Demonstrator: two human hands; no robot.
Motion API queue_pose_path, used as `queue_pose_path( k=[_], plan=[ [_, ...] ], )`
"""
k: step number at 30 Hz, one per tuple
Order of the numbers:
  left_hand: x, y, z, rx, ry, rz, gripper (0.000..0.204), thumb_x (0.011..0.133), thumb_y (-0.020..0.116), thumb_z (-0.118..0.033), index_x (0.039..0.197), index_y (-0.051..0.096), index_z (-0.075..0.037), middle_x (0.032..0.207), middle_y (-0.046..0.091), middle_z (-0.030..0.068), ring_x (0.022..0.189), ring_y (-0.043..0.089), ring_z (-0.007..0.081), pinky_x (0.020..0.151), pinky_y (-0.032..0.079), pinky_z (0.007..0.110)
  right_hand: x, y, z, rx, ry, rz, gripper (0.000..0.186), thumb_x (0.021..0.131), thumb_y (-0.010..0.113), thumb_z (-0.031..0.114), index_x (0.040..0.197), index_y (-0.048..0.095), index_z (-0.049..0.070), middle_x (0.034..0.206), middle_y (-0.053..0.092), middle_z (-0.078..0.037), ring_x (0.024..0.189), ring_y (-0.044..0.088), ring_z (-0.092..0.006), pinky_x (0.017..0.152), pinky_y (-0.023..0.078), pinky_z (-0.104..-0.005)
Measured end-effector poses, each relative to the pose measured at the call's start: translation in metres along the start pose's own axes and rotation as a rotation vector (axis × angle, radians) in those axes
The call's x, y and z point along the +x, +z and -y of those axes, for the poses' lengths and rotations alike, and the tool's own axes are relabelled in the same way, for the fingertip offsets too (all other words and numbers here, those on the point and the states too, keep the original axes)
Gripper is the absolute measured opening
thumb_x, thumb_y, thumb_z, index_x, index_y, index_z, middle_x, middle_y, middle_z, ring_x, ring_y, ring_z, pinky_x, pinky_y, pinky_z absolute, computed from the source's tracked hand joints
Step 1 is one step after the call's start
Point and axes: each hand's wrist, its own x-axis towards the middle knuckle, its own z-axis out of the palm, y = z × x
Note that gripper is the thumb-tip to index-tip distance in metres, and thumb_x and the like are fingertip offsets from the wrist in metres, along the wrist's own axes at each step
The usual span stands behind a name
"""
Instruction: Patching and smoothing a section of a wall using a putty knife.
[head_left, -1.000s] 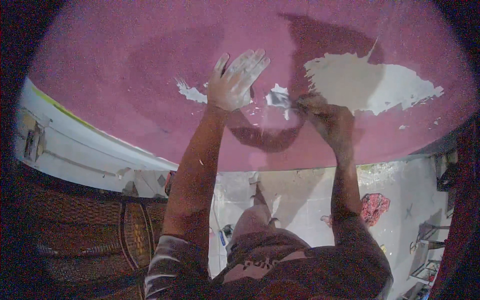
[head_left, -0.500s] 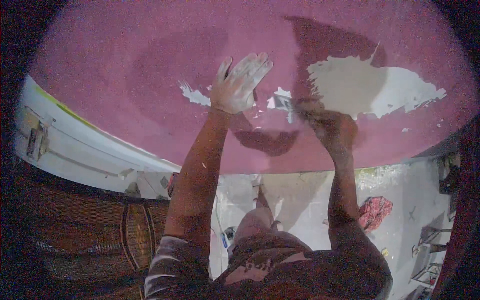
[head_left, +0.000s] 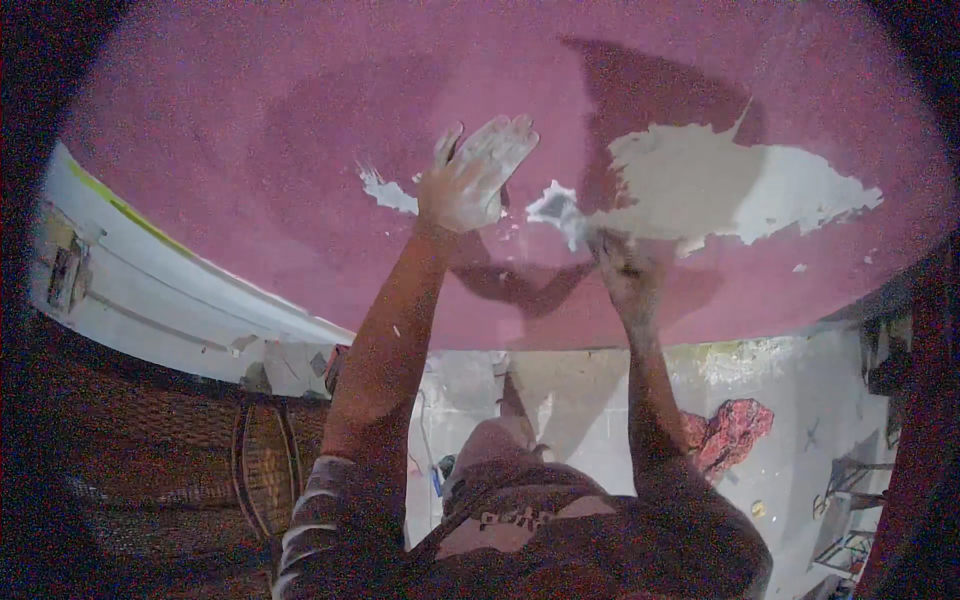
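My left hand [head_left: 475, 180], coated in white dust, lies flat against a pink wall [head_left: 340, 110], its fingers stretched up and to the right. The right hand [head_left: 630, 268] is closed close to the wall, a little lower; its fingers are smeared and dark, so what they grip cannot be made out. Just up and left of it, a small ragged white patch [head_left: 548, 205] shows a darker grey centre. A large pale bare patch [head_left: 690, 175] spreads above and right of that hand. Beside my left wrist is a narrow white patch [head_left: 388, 192].
Below the wall lies a light floor with a crumpled red patterned cloth [head_left: 738, 432] on it. Brown woven furniture [head_left: 150, 440] fills the lower left. A rack [head_left: 855, 505] stands at the far right. Strong shadows fall across the wall.
My right hand has moved left and slightly down, nearer the small white patch. The left hand stays flat in almost the same place. The view has shifted slightly.
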Motion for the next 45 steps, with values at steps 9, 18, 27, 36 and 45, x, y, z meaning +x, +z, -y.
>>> queue_pose_path(
  k=[9,18,27,36,45],
  plan=[
    [-0.012,-0.004,0.004,-0.07,-0.041,0.026,0.05,0.073,0.052,-0.014,0.122,0.06,-0.016,0.13,0.056,0.0034,0.118,0.053,0.0218,0.106,0.023,0.049,0.006,-0.001,-0.035,-0.284,0.105,0.099,0.043,0.085,0.06,0.024,0.117,0.053,-0.004,0.119,0.054,-0.019,0.111,0.053,-0.028,0.099,0.042,-0.04],
    [-0.016,0.003,0.001,-0.109,-0.021,-0.001,0.046,0.075,0.05,-0.011,0.119,0.063,-0.017,0.128,0.057,0.0042,0.119,0.052,0.0227,0.107,0.019,0.051,-0.002,0.021,0.014,-0.591,-0.331,-0.161,0.012,0.07,0.076,0.002,0.079,0.068,0.003,0.075,0.068,-0.008,0.063,0.065,-0.0174,0.054,0.05,-0.0297],
    [-0.051,-0.014,-0.005,-0.259,-0.311,0.179,0.047,0.078,0.054,-0.015,0.124,0.056,-0.013,0.129,0.051,0.0109,0.111,0.048,0.0311,0.093,0.03,0.06,-0.016,0.013,0.021,-0.713,-0.464,-0.472,0.027,0.067,0.08,0.003,0.058,0.055,0.006,0.06,0.062,-0.005,0.052,0.058,-0.0122,0.047,0.043,-0.0234],
    [-0.113,0.004,-0.013,-0.294,-0.416,0.25,0.051,0.086,0.052,-0.02,0.132,0.044,0.001,0.137,0.032,0.0347,0.129,0.026,0.053,0.102,0.01,0.069,-0.028,0.035,0.023,-0.683,-0.405,-0.459,0.028,0.066,0.08,-0.001,0.057,0.053,0.005,0.059,0.06,-0.003,0.051,0.052,-0.0084,0.048,0.04,-0.0218],
    [-0.108,-0.012,-0.026,-0.261,-0.437,0.193,0.053,0.077,0.053,-0.012,0.127,0.048,0.005,0.127,0.045,0.0304,0.121,0.041,0.0459,0.1,0.023,0.064,-0.018,0.024,0.052,-0.725,-0.242,-0.369,0.023,0.07,0.079,0.005,0.063,0.057,0.007,0.063,0.062,-0.003,0.054,0.052,-0.0055,0.049,0.042,-0.0238]
  ],
)
